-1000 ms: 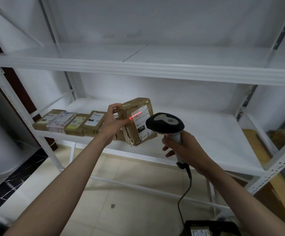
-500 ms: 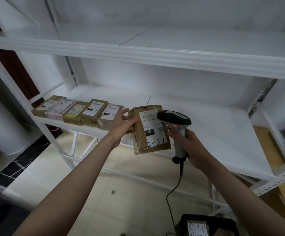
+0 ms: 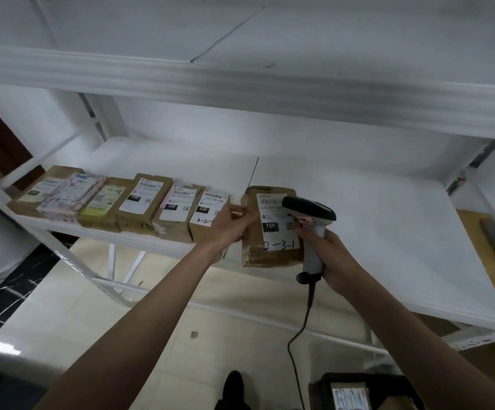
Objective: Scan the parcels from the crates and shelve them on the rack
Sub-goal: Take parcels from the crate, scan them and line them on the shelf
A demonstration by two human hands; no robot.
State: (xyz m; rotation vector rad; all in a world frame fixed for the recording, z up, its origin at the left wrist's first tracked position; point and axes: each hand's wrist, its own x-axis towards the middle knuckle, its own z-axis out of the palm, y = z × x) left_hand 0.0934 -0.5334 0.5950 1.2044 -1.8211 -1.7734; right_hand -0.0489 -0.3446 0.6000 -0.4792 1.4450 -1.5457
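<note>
Left hand [image 3: 231,223] fingers grip the brown parcel [image 3: 265,229] at the shelf [image 3: 388,232] edge; right hand [image 3: 333,261] fingers wrap the barcode scanner [image 3: 311,229] just right.

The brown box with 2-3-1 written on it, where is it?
The brown cardboard parcel marked 2-3-1 is mid-frame at the middle shelf's front edge, held by the left hand, right of the parcel row.
</note>
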